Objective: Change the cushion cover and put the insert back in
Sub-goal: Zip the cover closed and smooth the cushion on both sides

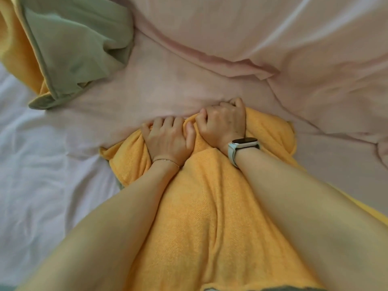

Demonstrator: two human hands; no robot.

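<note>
I find both hands at the far end of the yellow cushion cover point(210, 217), which lies lengthwise on the bed point(42, 164) and runs from the bottom of the frame up to the middle. The left hand point(170, 139) has its fingers curled into a bunch of yellow fabric at the cover's top edge. The right hand point(223, 122), with a watch point(243, 145) on its wrist, grips the same edge just beside it, knuckles up and fingertips tucked under the cloth. Both forearms reach straight forward over the cover, pressing it down.

Whether the insert is inside the yellow cover I cannot tell; the fabric looks padded, but nothing else shows at the gripped end. A second yellow piece with a green cover point(73, 49) folded over it lies well apart at the upper left. Pink bedding point(273, 38) is spread beyond the hands, touching the gripped edge.

Risks, in my judgement: the two grips sit close together, so the outer corners of the cover are uncontrolled and may bunch or fold under. The fingertips are near the pink bedding and could catch it along with the cover. Soft towelling may slip if pulled hard from so narrow a hold.
</note>
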